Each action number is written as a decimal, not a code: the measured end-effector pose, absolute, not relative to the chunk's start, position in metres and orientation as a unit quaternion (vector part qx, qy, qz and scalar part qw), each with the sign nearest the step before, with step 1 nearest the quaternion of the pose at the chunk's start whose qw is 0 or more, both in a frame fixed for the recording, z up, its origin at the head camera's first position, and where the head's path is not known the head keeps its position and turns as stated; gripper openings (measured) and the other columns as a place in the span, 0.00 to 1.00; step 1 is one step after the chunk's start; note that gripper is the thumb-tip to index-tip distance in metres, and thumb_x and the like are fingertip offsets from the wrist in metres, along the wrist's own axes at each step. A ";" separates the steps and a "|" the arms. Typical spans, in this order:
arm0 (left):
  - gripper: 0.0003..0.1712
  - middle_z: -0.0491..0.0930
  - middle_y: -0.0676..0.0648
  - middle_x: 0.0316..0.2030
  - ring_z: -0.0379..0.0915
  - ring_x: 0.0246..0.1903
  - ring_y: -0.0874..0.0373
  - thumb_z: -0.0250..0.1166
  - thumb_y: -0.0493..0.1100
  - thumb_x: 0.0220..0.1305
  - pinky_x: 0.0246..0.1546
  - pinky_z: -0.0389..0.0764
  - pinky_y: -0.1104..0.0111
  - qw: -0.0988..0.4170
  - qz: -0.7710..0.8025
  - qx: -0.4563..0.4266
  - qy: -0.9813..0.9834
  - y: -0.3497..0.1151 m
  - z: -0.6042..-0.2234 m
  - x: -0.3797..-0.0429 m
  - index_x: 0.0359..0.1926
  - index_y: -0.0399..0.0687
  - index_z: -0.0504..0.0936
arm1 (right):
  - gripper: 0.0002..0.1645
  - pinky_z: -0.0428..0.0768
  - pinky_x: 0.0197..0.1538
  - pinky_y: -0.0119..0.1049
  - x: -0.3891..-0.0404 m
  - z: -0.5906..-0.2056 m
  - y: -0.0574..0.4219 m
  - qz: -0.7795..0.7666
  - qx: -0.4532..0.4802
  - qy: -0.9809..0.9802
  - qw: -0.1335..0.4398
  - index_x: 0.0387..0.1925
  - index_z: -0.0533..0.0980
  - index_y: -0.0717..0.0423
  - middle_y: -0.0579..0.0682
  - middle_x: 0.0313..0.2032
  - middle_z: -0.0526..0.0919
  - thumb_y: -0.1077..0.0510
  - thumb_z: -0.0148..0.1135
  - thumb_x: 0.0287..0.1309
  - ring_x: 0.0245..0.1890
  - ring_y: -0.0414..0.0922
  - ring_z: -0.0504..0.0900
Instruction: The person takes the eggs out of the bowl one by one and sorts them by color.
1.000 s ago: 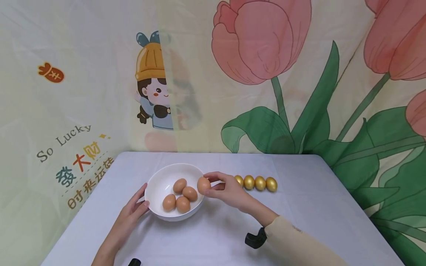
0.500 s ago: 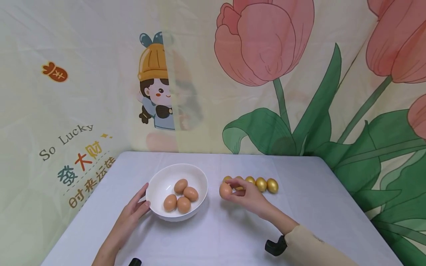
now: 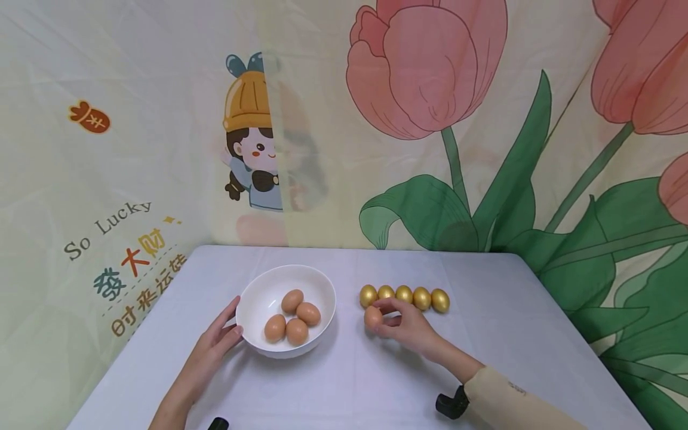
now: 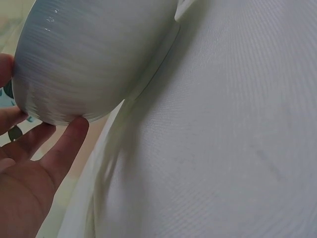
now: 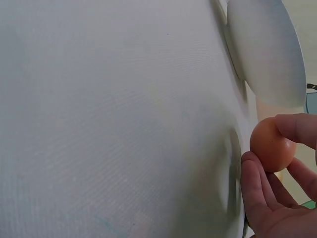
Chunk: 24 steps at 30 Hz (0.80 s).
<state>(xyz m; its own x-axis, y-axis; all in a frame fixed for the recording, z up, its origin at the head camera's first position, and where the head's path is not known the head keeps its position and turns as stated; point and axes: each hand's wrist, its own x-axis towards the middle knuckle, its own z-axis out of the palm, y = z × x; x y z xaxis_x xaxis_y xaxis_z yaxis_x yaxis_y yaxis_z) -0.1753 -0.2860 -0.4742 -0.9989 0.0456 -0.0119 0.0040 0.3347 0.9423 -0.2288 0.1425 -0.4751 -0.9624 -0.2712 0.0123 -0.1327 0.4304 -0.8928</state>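
Observation:
A brown egg (image 3: 373,320) is pinched between the thumb and fingers of my right hand (image 3: 409,328), low over the table in front of the left end of a row of golden eggs (image 3: 386,292). The same brown egg (image 5: 272,145) shows in the right wrist view, thumb on one side and fingertips below. To the left stands a white bowl (image 3: 258,288) with several brown eggs (image 3: 297,331) grouped in its bottom. My left hand (image 3: 206,349) touches the bowl's left side; in the left wrist view its fingertips (image 4: 77,126) rest against the outer wall.
A white cloth (image 3: 301,394) covers the table. Behind it hangs a printed backdrop (image 3: 322,119) with tulips and a cartoon figure. A black wrist strap piece (image 3: 452,404) hangs below the right sleeve (image 3: 510,400).
My right hand has carried the brown egg from the bowl's right rim to the right and down, near the golden eggs. The left hand has stayed at the bowl.

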 end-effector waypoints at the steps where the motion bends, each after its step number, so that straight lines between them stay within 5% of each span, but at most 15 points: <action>1: 0.41 0.50 0.39 0.84 0.66 0.74 0.38 0.56 0.53 0.83 0.57 0.74 0.81 0.017 0.577 0.016 0.816 -0.286 -0.474 -0.175 0.87 0.56 0.49 | 0.30 0.87 0.44 0.35 -0.229 -0.476 0.142 -0.516 -0.119 0.846 0.064 0.62 0.81 0.55 0.53 0.58 0.85 0.58 0.80 0.59 0.44 0.47 0.89; 24: 0.40 0.51 0.38 0.84 0.67 0.73 0.39 0.56 0.51 0.83 0.57 0.75 0.81 0.010 0.584 0.022 0.812 -0.285 -0.472 -0.174 0.87 0.55 0.50 | 0.27 0.84 0.37 0.29 -0.234 -0.486 0.131 -0.444 -0.158 0.882 -0.005 0.57 0.83 0.55 0.49 0.51 0.87 0.60 0.82 0.56 0.32 0.39 0.83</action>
<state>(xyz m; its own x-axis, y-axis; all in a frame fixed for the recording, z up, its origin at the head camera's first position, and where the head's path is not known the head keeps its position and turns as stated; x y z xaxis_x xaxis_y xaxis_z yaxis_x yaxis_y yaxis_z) -0.1737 -0.2855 -0.4725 -0.9988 0.0478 0.0105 0.0252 0.3175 0.9479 -0.2341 0.1306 -0.4864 -0.9503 -0.2733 0.1490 -0.2825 0.5566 -0.7812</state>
